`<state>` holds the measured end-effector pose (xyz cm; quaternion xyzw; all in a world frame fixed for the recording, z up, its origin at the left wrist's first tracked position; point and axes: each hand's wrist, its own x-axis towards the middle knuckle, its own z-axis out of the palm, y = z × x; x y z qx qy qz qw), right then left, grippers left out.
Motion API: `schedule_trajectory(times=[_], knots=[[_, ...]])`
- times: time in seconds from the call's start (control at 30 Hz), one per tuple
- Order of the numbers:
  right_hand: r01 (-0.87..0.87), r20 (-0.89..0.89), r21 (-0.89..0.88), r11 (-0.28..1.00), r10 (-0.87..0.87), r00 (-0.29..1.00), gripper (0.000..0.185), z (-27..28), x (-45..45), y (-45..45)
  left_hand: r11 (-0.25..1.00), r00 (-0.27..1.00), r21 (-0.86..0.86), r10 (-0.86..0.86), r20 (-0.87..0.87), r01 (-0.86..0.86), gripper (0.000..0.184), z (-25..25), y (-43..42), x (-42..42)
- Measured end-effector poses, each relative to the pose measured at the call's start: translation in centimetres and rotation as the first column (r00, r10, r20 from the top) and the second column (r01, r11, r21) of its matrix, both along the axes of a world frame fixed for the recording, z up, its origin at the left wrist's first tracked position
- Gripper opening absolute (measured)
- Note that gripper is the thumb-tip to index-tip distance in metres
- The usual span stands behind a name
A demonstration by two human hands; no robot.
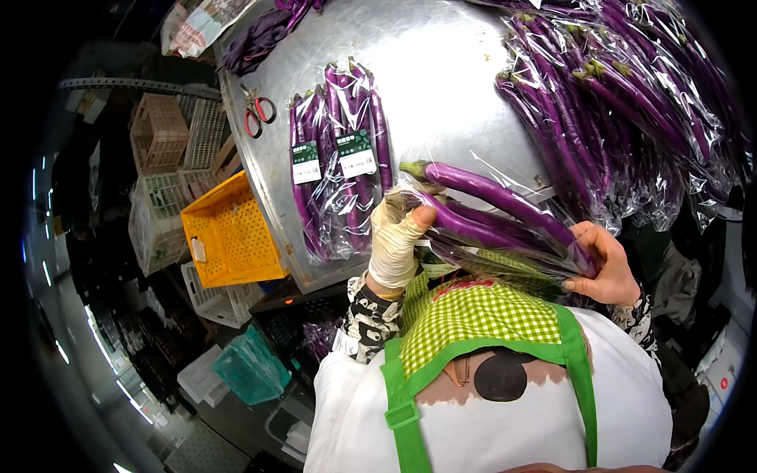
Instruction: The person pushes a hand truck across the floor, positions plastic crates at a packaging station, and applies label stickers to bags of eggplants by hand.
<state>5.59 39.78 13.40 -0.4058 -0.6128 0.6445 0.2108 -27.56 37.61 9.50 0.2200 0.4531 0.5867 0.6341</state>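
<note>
Between my two hands is a clear plastic bag of long purple eggplants (493, 189), held over the near edge of the metal table (426, 79). My left hand (398, 240), in a pale glove with the thumb tip bare, grips the stem end. Bare fingers of my right hand (603, 264) wrap round the other end of the bag. Left of it on the table lie bagged eggplants (339, 150) with green and white labels. A large pile of bagged eggplants (599, 110) covers the table's right side.
Red-handled scissors (259, 114) lie at the table's left edge, below a dark purple cloth-like bundle (256, 41). Beside the table stand a yellow crate (233, 229), stacked pale crates (162, 130) and a teal plastic-lined bin (252, 366).
</note>
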Motion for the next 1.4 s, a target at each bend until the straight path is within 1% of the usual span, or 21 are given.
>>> schedule_trajectory(times=[0.1,0.13,0.23,0.27,0.33,0.43,0.53,0.6,0.73,0.9,1.0,1.13,1.23,1.33,1.4], knots=[[-0.003,0.042,0.028,1.0,0.002,0.999,0.045,0.2,0.1,-0.2,0.994,0.999,-0.105,0.025,0.039,-0.021,0.038,0.9,0.2,0.4],[-0.002,0.055,0.033,0.999,0.0,0.998,0.045,0.2,0.1,-0.3,0.991,0.999,-0.133,0.014,0.033,-0.009,0.04,0.8,0.2,0.2],[-0.033,0.113,0.046,0.998,0.027,0.993,0.044,0.6,0.1,-0.1,0.996,0.996,-0.089,-0.013,0.088,0.02,0.044,0.9,0.2,0.0],[-0.025,0.093,0.039,0.999,0.022,0.995,0.044,0.5,0.1,-0.1,0.995,0.992,-0.068,-0.06,0.115,0.068,0.048,1.0,0.4,-0.3],[-0.011,0.051,0.026,1.0,0.01,0.999,0.044,0.2,0.0,-0.1,0.994,0.988,-0.042,-0.1,0.115,0.105,0.051,0.4,0.3,-0.6],[-0.048,0.087,0.053,0.997,0.044,0.995,0.045,-0.1,0.5,0.0,0.986,0.978,-0.004,-0.162,0.128,0.164,0.053,0.0,0.3,-1.0],[0.052,0.003,-0.065,0.996,-0.052,0.999,0.046,-0.3,0.3,-0.2,0.982,0.975,0.001,-0.185,0.12,0.187,0.053,0.2,0.2,-1.0],[0.035,0.014,-0.056,0.998,-0.035,0.999,0.046,-0.4,0.4,-0.1,0.978,0.97,-0.012,-0.206,0.129,0.209,0.054,0.0,0.2,-1.2],[0.001,0.025,-0.018,1.0,-0.001,1.0,0.046,-0.4,0.5,0.0,0.978,0.966,0.001,-0.204,0.158,0.206,0.055,-0.3,0.2,-1.3],[0.042,-0.003,-0.056,0.998,-0.042,0.999,0.046,-0.6,0.2,-0.3,0.984,0.966,-0.002,-0.173,0.193,0.176,0.051,-0.2,0.1,-1.1],[0.046,-0.01,-0.047,0.998,-0.046,0.999,0.045,-0.7,0.2,-0.4,0.982,0.959,-0.011,-0.183,0.215,0.19,0.053,-0.3,0.1,-1.2],[0.053,0.003,-0.036,0.998,-0.053,0.999,0.045,-0.7,0.2,-0.8,0.99,0.967,-0.014,-0.132,0.219,0.138,0.062,-0.9,-0.2,-1.1],[0.006,0.081,0.01,1.0,-0.006,0.997,0.044,-0.3,0.4,-0.9,0.989,0.957,-0.012,-0.138,0.254,0.145,0.065,-1.2,-0.4,-1.3],[-0.034,0.099,0.11,0.993,0.023,0.995,0.044,-0.4,0.4,-1.0,0.99,0.954,-0.024,-0.13,0.269,0.142,0.066,-0.9,-0.4,-1.2],[-0.02,0.104,0.119,0.993,0.007,0.995,0.044,-0.2,0.3,-1.2,0.991,0.961,-0.042,-0.11,0.253,0.125,0.064,0.0,-0.3,-0.8]])
